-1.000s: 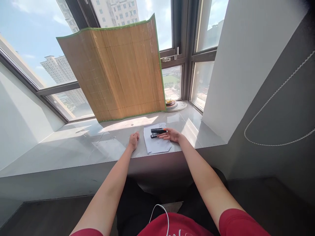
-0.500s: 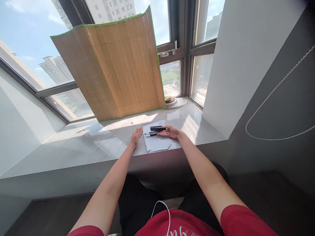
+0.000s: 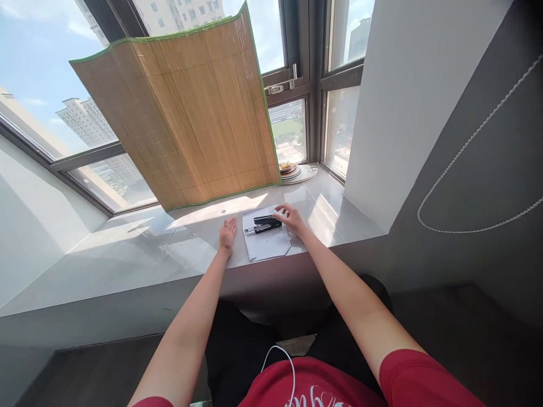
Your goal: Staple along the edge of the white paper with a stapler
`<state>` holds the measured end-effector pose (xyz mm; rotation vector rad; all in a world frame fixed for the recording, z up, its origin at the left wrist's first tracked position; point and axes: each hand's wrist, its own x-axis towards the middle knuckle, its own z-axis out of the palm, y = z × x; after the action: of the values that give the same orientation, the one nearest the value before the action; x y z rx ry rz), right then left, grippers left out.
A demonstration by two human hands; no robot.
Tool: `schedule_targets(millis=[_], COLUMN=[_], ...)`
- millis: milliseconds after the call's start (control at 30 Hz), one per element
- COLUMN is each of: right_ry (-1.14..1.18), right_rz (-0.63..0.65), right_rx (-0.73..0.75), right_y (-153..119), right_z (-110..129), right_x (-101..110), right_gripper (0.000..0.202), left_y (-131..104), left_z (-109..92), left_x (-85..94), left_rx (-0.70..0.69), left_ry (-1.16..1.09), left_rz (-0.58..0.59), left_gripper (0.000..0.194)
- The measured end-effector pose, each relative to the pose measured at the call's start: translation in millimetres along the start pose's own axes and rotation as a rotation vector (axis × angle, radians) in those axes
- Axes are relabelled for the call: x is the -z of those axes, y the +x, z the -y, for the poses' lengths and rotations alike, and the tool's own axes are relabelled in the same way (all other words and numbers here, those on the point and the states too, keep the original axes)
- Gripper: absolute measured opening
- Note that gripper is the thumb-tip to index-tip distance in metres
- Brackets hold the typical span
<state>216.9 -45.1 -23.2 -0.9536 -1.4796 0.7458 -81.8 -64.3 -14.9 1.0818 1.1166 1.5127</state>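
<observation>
A black stapler [image 3: 268, 225], its top raised from a silvery lower part that points left, lies on white sheets of paper [image 3: 268, 249]. My right hand [image 3: 292, 218] hovers at the stapler's right end with fingers bent and apart, and holds nothing; whether a fingertip touches the stapler I cannot tell. Left of the paper, my left hand [image 3: 228, 235] rests on its edge on the sill, fingers stretched out, nothing in it.
A bamboo mat [image 3: 190, 113] with green edging leans against the window. Stacked plates [image 3: 292, 172] stand in the corner behind its right edge. Small dark bits [image 3: 223, 211] lie on the pale tiled sill [image 3: 186, 251]. A beaded cord [image 3: 466, 141] hangs at the right.
The stapler was in my right hand and now lies on the paper, let go. My right hand has lifted a little, its fingers spreading. The whole view has shifted slightly.
</observation>
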Motion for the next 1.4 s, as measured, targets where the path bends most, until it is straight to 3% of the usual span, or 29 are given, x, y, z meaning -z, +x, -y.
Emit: schedule_targets(millis=[133, 267, 467, 633, 767, 967, 1133, 1400], right_ry=[-0.326, -0.551, -0.645, -0.803, -0.840, -0.878, -0.909, -0.985], right_rz=[0.244, 0.252, 0.182, 0.368, 0.480, 0.439, 0.456, 0.326], right_rx=[0.140, 0.115, 0.339, 0.712, 0.800, 0.785, 0.875, 0.887], right_y=[-2, -8, -19, -22, -24, -25, -25, -24], right_z=[-9, -10, 3, 15, 21, 26, 24, 19], right_x=[-12, -17, -19, -28, -32, -30, -33, -32], right_gripper=[0.048, 0.028, 0.014, 0.025, 0.031, 0.034, 0.033, 0.029], left_y=[-7, -15, -16, -15, -16, -19, -21, -20], left_z=[-5, -9, 0, 5, 4, 1, -2, -6], left_x=[-7.4, -16.3, -21.7, -20.6, -21.4, -21.9, -22.6, -24.3], left_rx=[0.019, 0.013, 0.278, 0.335, 0.334, 0.331, 0.357, 0.474], left_ry=[-0.097, -0.142, -0.173, -0.297, -0.255, -0.296, -0.340, -0.649], left_rz=[-0.084, -0.111, 0.057, 0.180, 0.147, 0.132, 0.148, 0.102], left_gripper=[0.066, 0.077, 0.083, 0.085, 0.082, 0.070, 0.066, 0.058])
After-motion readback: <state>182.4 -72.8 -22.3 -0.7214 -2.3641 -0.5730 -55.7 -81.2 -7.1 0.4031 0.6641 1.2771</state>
